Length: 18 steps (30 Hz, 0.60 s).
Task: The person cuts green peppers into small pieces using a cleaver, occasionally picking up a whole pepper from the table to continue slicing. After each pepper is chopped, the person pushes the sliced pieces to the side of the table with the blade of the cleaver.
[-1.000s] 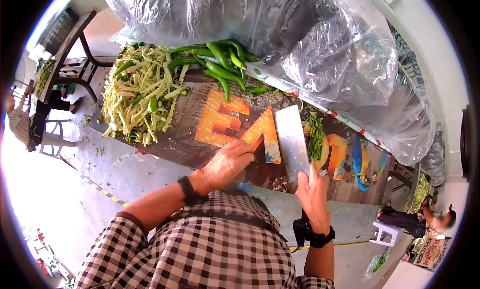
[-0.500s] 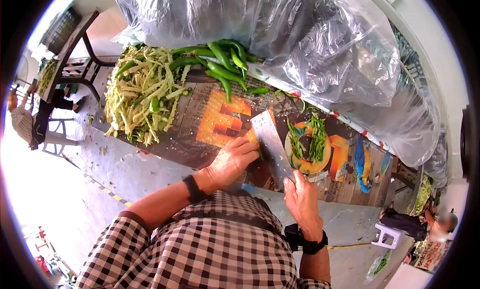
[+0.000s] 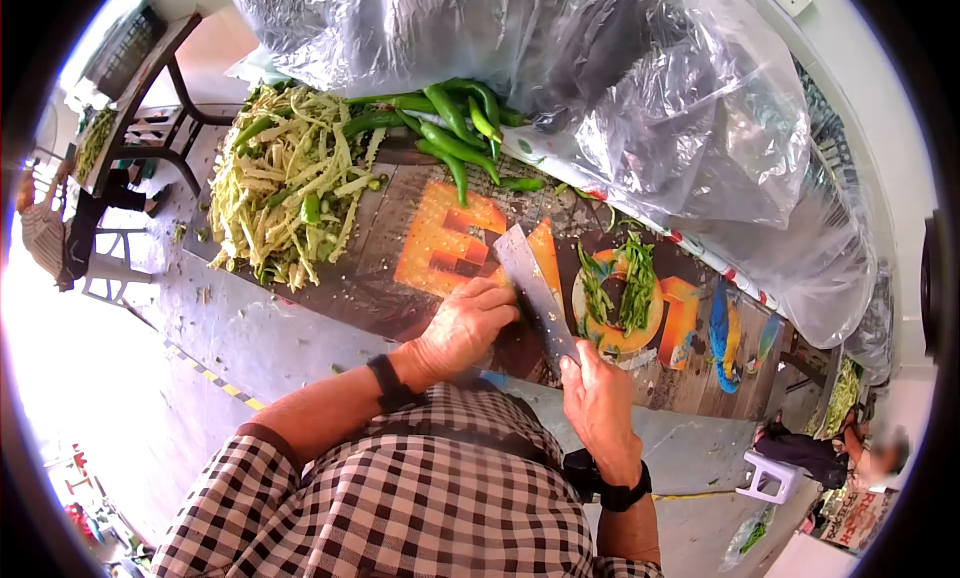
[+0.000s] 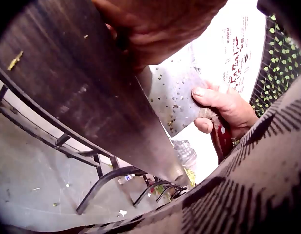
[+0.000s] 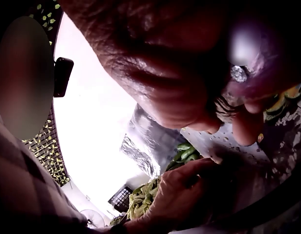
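My right hand (image 3: 598, 393) grips a cleaver (image 3: 535, 288) by its dark red handle (image 4: 220, 139). Seeds and small bits cling to the wide metal blade, which stands beside the fingertips of my left hand (image 3: 468, 323). The left fingers are curled down over the board, and a sliver of green pepper (image 3: 517, 316) shows at their tips; most of it is hidden under the hand. To the right of the blade lie two rows of cut green pepper strips (image 3: 637, 283) on the printed tabletop (image 3: 400, 223).
A heap of pale shredded strips (image 3: 285, 188) covers the table's left end. Whole long green peppers (image 3: 452, 128) lie at the back, against large clear plastic bags (image 3: 690, 108). Other people sit at far left and far right, one near a white stool (image 3: 768, 475).
The cleaver has swung left from the cut strips to the left fingertips, and its blade has tilted. Both rows of strips now show. My left hand has stayed nearly in place.
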Available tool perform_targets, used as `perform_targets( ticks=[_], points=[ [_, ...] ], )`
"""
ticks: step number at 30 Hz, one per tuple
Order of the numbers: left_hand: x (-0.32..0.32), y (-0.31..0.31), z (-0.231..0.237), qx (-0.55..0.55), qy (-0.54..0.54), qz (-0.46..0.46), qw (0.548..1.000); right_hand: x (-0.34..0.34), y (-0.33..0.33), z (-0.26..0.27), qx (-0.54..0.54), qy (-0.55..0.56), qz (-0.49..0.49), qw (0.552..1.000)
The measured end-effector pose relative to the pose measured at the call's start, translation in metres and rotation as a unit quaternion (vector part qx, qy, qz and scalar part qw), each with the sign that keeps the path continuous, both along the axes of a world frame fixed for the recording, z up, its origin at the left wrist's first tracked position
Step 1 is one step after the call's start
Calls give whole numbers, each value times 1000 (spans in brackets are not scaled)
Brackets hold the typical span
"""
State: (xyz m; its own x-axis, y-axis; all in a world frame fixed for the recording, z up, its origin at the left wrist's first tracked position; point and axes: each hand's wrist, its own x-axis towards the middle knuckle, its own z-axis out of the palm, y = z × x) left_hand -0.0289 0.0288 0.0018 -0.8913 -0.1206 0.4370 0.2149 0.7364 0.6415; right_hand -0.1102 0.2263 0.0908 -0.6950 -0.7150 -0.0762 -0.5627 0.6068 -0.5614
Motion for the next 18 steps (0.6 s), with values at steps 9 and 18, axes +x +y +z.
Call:
perform_targets(
  ticks=[9,18],
  points=[
    [-2,-1,-2,11,10,-3,1000,-4,-12,9,60,1,54,997],
    [-1,-1,-5,41,-2,-10,999,-15,-62,-7,25,47,79,995]
  ],
)
